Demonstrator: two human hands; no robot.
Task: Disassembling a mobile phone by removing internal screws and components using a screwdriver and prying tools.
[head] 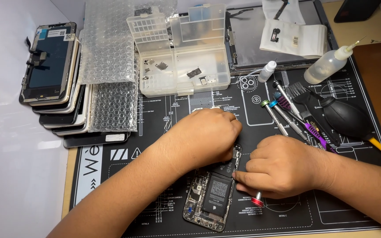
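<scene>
Upper end of the opened phone (210, 194) is covered by the left hand (203, 134); what the fingertips touch there can't be made out. Most of the red-tipped screwdriver (257, 200) is hidden inside the right hand (283, 165). Small parts in the clear organizer box (184, 66) are too small to identify. The tablet (252, 39) is cut off by the top edge.
</scene>
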